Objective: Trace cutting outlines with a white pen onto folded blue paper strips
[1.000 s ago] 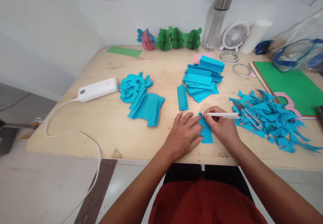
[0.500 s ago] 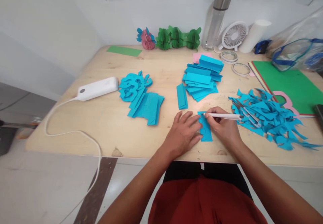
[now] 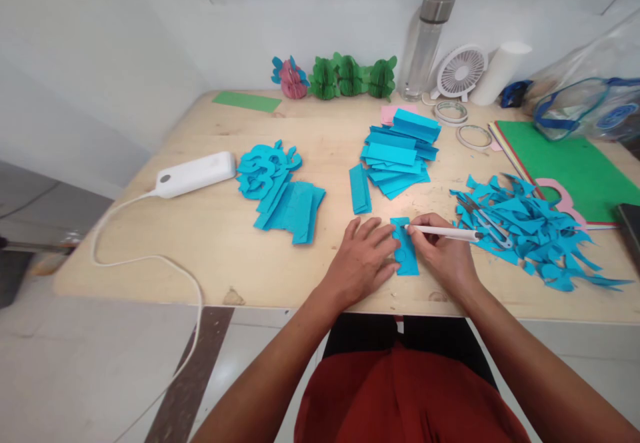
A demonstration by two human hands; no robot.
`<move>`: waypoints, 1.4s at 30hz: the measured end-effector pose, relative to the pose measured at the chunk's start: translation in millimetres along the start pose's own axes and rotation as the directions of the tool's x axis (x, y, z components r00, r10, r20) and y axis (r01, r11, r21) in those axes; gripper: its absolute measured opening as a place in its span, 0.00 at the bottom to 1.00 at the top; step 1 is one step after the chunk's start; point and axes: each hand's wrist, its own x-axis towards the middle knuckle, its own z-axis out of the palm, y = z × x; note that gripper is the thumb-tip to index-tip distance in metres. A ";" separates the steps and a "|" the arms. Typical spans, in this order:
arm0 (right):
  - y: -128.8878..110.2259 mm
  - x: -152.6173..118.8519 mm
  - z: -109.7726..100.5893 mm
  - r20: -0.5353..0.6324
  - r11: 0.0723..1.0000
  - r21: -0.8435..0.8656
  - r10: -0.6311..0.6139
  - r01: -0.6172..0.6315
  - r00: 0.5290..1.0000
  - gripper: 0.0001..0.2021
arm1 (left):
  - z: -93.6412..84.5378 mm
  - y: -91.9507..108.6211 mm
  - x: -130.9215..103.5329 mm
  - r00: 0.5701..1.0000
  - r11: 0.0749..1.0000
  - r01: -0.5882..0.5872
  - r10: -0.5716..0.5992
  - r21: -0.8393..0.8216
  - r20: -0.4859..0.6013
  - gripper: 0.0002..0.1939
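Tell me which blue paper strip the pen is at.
The blue strip between the left hand and right hand, at the tip of the pen. No hand touches the loose folded strip or the stacked strips.

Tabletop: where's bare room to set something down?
Bare: front left, between the white cord and left hand; centre, between the blue cutouts and folded blue stack, up to the green figures. Crowded: right, with blue scraps, green sheet and tape rolls.

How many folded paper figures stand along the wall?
4. From left to right: the pink-and-blue figure, the left green figure, the middle green figure and the right green figure, nearest the clear bottle.
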 end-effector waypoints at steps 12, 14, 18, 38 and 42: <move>2.3 -2.2 0.7 -0.013 1.000 0.004 -0.004 0.004 1.000 0.09 | 2.0 -0.5 -1.1 1.000 1.000 -0.002 0.002 -0.001 -0.012 0.15; 1.9 -2.8 0.4 -0.016 1.000 0.002 0.001 -0.001 1.000 0.09 | 1.5 -0.3 -0.9 1.000 1.000 0.000 0.000 -0.005 -0.006 0.15; 1.8 -3.4 0.0 -0.017 1.000 0.006 -0.003 0.003 1.000 0.09 | 0.2 0.3 -0.5 1.000 1.000 0.004 -0.004 -0.008 0.000 0.15; 2.4 -8.0 -3.5 0.000 1.000 -0.008 0.023 -0.023 1.000 0.09 | 0.3 -0.1 -0.7 1.000 1.000 0.002 -0.002 -0.009 0.002 0.15; 1.1 -9.2 -4.1 -0.008 1.000 -0.009 0.026 -0.026 1.000 0.09 | -0.1 0.1 -0.7 1.000 1.000 0.006 -0.006 -0.009 0.011 0.15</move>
